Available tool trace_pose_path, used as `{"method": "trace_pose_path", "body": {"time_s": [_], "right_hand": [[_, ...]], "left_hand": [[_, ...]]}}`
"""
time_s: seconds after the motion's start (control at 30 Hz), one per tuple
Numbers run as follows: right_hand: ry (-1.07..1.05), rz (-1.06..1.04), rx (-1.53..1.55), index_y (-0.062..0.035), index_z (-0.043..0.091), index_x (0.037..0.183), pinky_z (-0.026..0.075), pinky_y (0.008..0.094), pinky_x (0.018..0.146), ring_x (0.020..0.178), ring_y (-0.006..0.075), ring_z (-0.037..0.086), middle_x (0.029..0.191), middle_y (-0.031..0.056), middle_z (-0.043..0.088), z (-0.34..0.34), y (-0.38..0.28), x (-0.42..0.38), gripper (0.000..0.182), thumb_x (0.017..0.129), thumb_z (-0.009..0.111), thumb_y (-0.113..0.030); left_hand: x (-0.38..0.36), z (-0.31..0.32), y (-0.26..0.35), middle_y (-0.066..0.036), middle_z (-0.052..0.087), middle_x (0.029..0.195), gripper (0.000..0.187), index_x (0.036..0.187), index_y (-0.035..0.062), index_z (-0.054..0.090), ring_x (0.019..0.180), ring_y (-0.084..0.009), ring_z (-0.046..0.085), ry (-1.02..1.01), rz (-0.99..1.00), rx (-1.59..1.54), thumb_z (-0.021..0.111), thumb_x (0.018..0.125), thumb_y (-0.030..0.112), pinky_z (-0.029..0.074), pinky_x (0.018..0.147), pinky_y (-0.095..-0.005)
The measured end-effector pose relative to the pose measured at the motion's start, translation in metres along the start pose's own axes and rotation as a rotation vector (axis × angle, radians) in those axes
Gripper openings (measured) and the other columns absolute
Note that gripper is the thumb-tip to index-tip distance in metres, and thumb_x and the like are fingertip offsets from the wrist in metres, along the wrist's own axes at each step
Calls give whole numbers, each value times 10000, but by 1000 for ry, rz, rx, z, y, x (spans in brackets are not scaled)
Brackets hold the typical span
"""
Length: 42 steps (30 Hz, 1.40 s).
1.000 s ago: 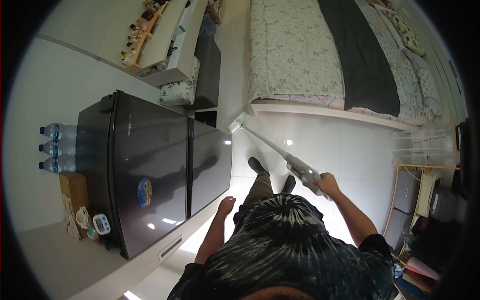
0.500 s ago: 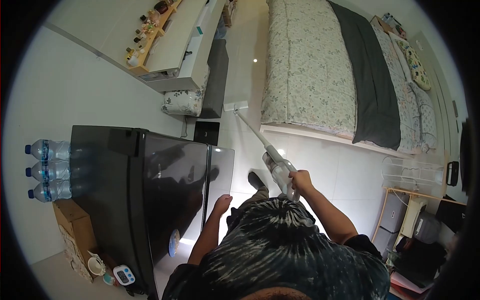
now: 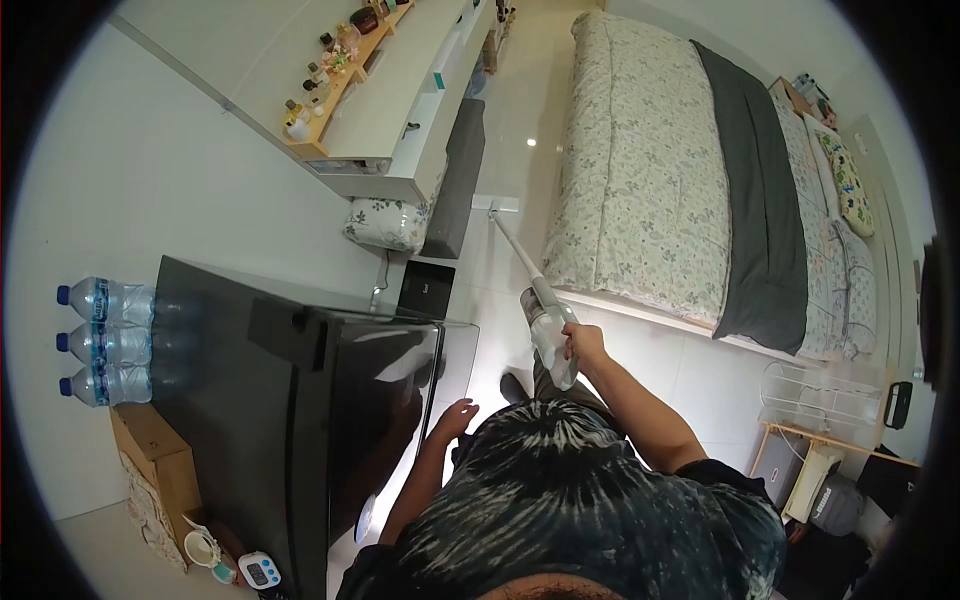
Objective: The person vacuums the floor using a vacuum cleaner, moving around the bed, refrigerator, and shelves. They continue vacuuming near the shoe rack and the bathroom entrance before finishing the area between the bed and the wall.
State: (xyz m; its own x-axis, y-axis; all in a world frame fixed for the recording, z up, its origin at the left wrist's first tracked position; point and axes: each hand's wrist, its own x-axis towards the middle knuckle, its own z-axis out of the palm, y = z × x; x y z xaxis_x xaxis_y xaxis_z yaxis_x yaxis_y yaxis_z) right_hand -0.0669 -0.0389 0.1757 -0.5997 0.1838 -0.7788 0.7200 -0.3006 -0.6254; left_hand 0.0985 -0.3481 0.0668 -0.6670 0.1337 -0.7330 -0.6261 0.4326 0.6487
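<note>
My right hand is wrapped round the handle of a white stick vacuum cleaner, in front of my body. Its long tube slants away from me to a flat floor head, which lies on the pale tiled floor between the bed and a grey bench. The palm side of the grip is hidden. My left hand hangs low beside the dark glossy fridge, holding nothing, with its fingers loosely apart.
To the right stands a bed with a floral cover. A grey bench and a white dresser line the left. A black box-like thing sits on the floor past the fridge. Water bottles stand at far left.
I have moved forward, and the bed and fridge sit lower in view. The vacuum cleaner's body has swung forward and slightly left with my right hand; my left hand's fingers have loosened.
</note>
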Motion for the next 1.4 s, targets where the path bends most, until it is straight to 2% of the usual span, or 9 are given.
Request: {"method": "trace_pose_path", "body": {"time_s": [0.27,0.67,0.97,1.03,1.13,1.2,1.23,1.3,1.4], "right_hand": [[-57,9,74,29,524,663,333,359,361,341,192,382,479,65,406,36,-63,75,132,720,598,-63],[-3,37,112,34,487,666,319,342,332,342,176,388,504,62,419,50,-187,170,145,714,601,-40],[29,-51,16,63,500,649,314,343,318,340,175,402,494,72,431,54,-255,219,156,699,610,-36],[27,-72,-25,54,487,621,314,352,316,334,176,408,488,79,439,59,-265,232,173,704,607,-39],[-14,-148,-283,105,538,662,402,393,384,396,254,519,523,158,523,63,-291,251,215,692,619,-92],[111,-340,-789,119,605,814,499,419,568,611,339,640,682,251,618,66,-309,258,311,680,621,-161],[122,-332,-779,119,605,814,499,419,568,611,339,640,682,251,618,68,-318,267,311,680,621,-161],[155,-281,-972,84,630,932,501,411,755,848,363,645,864,278,639,72,-332,286,398,671,622,-216],[205,-251,-1000,85,635,897,494,427,781,877,380,631,887,282,633,92,-360,300,384,667,616,-222]], "left_hand": [[47,-14,31,-203,594,1154,577,1222,-11,506,1090,-303,570,84,-5,63,596,832,405,446,909,-367],[130,-58,224,-173,621,1114,479,1169,9,555,1042,-303,595,203,108,350,579,845,361,456,889,-358],[205,-95,228,-188,641,1041,460,1089,0,610,995,-310,613,147,-16,427,586,814,367,469,866,-366],[230,-111,224,-187,642,1040,461,1060,1,628,991,-313,613,96,-51,263,589,809,386,469,867,-368],[273,-135,235,-192,641,1037,467,1048,1,634,994,-324,609,85,-66,271,591,807,399,468,870,-374],[302,-155,251,-191,642,1036,459,1045,3,635,993,-326,608,56,-46,361,593,807,393,468,869,-374],[319,-166,264,-191,642,1035,451,1042,5,636,993,-329,606,34,-25,443,594,807,387,468,869,-375],[349,-190,288,-189,643,1034,445,1048,11,635,995,-327,606,0,-18,491,592,807,382,468,870,-374],[395,-224,343,-185,642,1036,440,1062,22,629,997,-327,605,-45,23,556,585,809,379,467,871,-374]]}}
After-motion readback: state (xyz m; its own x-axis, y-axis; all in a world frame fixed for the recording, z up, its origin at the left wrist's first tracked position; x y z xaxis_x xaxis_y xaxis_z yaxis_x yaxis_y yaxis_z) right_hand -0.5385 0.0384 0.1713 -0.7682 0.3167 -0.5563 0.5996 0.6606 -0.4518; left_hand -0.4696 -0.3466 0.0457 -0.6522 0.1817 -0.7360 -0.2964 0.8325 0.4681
